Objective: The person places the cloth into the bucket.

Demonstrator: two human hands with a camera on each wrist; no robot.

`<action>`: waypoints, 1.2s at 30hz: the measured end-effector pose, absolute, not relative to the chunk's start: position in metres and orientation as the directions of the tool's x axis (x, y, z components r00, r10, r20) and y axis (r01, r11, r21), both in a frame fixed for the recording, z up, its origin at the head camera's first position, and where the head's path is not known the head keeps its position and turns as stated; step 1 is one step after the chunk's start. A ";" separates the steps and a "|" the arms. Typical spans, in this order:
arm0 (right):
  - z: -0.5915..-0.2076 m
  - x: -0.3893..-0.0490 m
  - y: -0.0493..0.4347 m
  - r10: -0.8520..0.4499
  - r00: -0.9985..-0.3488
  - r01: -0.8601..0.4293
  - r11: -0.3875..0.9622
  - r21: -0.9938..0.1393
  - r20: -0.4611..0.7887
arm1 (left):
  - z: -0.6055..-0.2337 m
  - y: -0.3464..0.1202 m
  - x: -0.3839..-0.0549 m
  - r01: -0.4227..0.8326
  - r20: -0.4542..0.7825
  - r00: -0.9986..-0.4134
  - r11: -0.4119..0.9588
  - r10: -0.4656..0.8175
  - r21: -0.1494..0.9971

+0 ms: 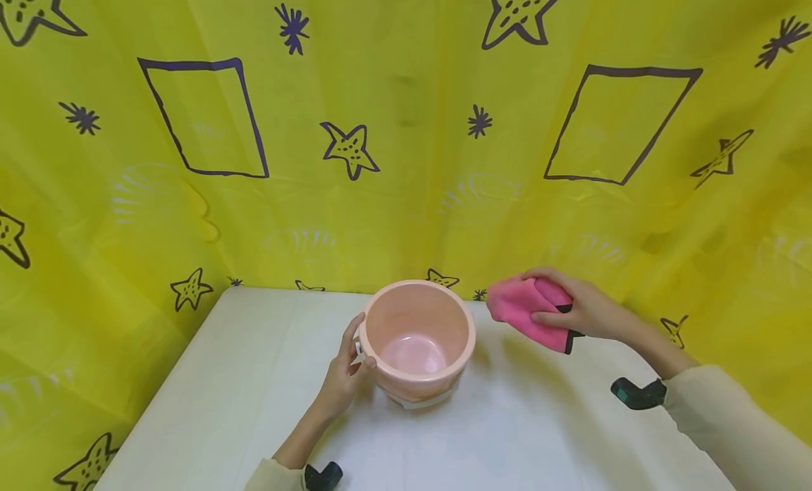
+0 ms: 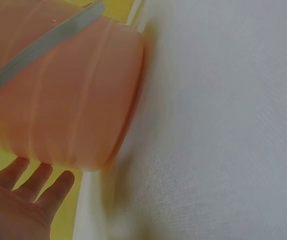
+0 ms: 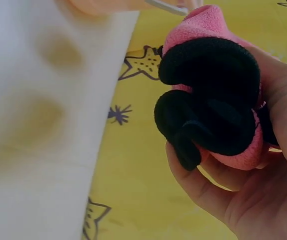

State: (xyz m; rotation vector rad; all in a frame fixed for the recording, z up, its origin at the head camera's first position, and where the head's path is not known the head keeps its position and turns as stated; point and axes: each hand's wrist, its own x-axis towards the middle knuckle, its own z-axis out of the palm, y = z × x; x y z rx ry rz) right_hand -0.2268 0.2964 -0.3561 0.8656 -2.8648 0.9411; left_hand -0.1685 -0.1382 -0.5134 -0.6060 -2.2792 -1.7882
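Note:
A pale pink bucket stands upright on the white table, its mouth facing up and its visible inside bare. In the left wrist view, its whitish handle lies against the outer side. My left hand holds the bucket's left side, thumb near the front of the rim and fingers farther back; several fingertips touch the wall in the left wrist view. To the right of the bucket, my right hand grips a bunched pink cloth above the table. Its thick black edging folds over in the right wrist view.
The white tabletop extends around the bucket. Behind it and along both sides hangs a yellow sheet printed with stars and frames. A dark device is at the right wrist, another at the left.

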 end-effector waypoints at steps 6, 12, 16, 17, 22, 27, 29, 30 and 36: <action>-0.337 -0.232 0.289 -0.532 -0.830 -0.533 0.668 -0.519 0.169 | -0.512 -0.138 -0.168 0.427 0.388 -0.898 0.193 0.209 0.883; -0.318 -0.237 0.278 -0.561 -0.817 -0.542 0.665 -0.514 0.136 | -0.510 -0.137 -0.169 0.426 0.390 -0.897 0.176 0.207 0.887; -0.305 -0.239 0.265 -0.580 -0.809 -0.537 0.660 -0.525 0.099 | -0.510 -0.137 -0.169 0.422 0.389 -0.898 0.156 0.206 0.893; -0.302 -0.240 0.262 -0.584 -0.807 -0.535 0.661 -0.527 0.086 | -0.510 -0.137 -0.169 0.421 0.388 -0.899 0.152 0.205 0.894; -0.289 -0.245 0.243 -0.622 -0.782 -0.552 0.661 -0.508 0.041 | -0.511 -0.137 -0.168 0.413 0.383 -0.902 0.137 0.201 0.900; -0.282 -0.250 0.220 -0.661 -0.750 -0.568 0.650 -0.505 -0.007 | -0.513 -0.138 -0.168 0.410 0.382 -0.903 0.130 0.197 0.903; -0.281 -0.251 0.211 -0.674 -0.739 -0.574 0.646 -0.503 -0.021 | -0.513 -0.137 -0.168 0.407 0.378 -0.904 0.132 0.198 0.904; -0.280 -0.252 0.207 -0.683 -0.730 -0.581 0.639 -0.503 -0.025 | -0.513 -0.137 -0.168 0.406 0.377 -0.905 0.133 0.199 0.904; -0.281 -0.257 0.180 -0.730 -0.682 -0.616 0.606 -0.503 -0.044 | -0.512 -0.137 -0.168 0.401 0.371 -0.907 0.138 0.200 0.905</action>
